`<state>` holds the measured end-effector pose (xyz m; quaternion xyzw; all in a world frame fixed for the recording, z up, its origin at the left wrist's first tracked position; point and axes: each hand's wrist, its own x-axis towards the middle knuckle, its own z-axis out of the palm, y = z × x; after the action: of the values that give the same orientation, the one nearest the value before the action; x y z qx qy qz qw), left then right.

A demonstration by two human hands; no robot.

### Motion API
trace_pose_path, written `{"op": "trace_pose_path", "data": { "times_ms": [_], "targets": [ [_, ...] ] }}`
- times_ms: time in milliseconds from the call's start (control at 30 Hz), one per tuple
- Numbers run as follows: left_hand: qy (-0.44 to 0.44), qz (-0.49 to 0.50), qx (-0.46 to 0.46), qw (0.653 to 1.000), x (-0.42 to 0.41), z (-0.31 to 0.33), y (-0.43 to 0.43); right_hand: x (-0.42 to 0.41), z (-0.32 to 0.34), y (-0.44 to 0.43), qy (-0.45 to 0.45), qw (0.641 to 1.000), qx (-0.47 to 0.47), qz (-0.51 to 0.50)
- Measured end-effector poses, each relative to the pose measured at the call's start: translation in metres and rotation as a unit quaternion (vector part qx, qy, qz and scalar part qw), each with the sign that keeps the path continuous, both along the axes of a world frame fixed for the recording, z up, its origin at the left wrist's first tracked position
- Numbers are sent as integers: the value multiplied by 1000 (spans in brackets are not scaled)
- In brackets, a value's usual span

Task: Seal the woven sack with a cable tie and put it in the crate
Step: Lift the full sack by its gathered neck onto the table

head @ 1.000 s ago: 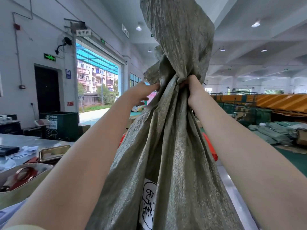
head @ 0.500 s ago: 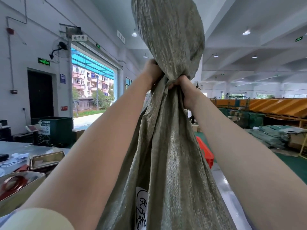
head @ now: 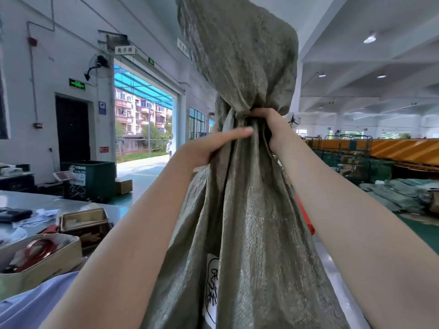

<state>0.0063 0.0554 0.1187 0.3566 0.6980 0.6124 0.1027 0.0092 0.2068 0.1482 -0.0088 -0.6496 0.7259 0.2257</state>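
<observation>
A tall grey-green woven sack (head: 244,222) stands upright right in front of me, its top gathered into a narrow neck. A white label with black handwriting sits low on its front. My right hand (head: 270,129) is wrapped around the neck from the right, and a dark band, perhaps the cable tie (head: 251,118), shows at the neck beside its fingers. My left hand (head: 213,148) grips the cloth just below the neck from the left, thumb stretched across the front. The loose top of the sack flares above both hands. No crate can be made out.
A metal table (head: 71,205) at the left carries open tins (head: 83,222) with tape rolls and papers. A green bin (head: 92,176) stands by the open loading door. Something red (head: 306,217) shows behind the sack. Folded sacks (head: 399,193) and orange barriers lie at the right.
My left hand has come down from the neck to the cloth just below it, thumb now across the front. My right hand stays on the neck. The view has tilted slightly.
</observation>
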Motion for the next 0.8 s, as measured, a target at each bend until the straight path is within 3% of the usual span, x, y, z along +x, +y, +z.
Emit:
{"op": "trace_pose_path", "data": {
  "times_ms": [100, 233, 400, 500, 633, 733, 800],
  "targets": [
    [47, 59, -49, 996, 1, -4, 17, 6, 4, -10, 12, 999, 30, -8],
    [85, 167, 22, 982, -3, -5, 34, 19, 12, -8, 33, 996, 83, 19],
    [115, 221, 46, 967, -11, -6, 43, 52, -11, 19, 56, 978, 120, 160],
    [94, 221, 51, 969, -11, -5, 46, 56, -48, 35, -14, 971, 180, 155],
    [78, 204, 64, 974, -7, -5, 60, 46, -87, 28, -81, 980, 83, 163],
    [87, 220, 36, 971, -7, -6, 66, 38, -98, 6, -47, 982, 34, 180],
    [90, 218, 19, 972, -10, -9, 66, 32, -101, -7, -12, 992, 38, 122]
  ]
}}
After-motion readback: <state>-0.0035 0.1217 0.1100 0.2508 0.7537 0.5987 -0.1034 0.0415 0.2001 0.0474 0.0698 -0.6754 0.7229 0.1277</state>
